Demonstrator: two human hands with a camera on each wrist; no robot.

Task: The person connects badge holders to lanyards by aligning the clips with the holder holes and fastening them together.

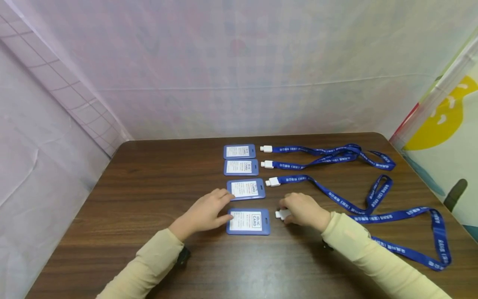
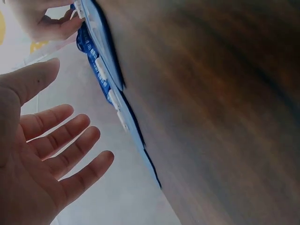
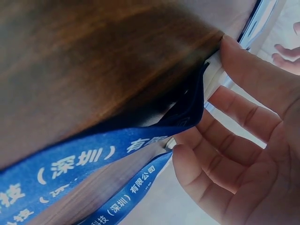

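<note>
- Right hand (image 1: 300, 209) is pinching a white clip (image 1: 282, 214) right of the nearest badge (image 1: 248, 221).
- Left hand (image 1: 207, 211) is hovering by that badge, fingers (image 2: 89, 176) spread.
- Sleeve (image 1: 347, 236) could be catching the lanyard (image 1: 392, 216), twisting the clip.

Table (image 1: 160, 170): dark wood-grain top, smooth, with a soft sheen toward the near side.
Card holders (image 1: 264, 231), four: blue plastic, smooth.
Inserts (image 1: 245, 221): white, paper-like, printed.
Lanyards (image 1: 337, 199): blue woven cloth ribbon, flat, white lettering.
Clips (image 1: 274, 181): white plastic, smooth.
Backdrop (image 1: 261, 91): thin cloth, matt, lightly creased.
Sleeves (image 1: 358, 241): soft cloth, matt, wrinkled.
</note>
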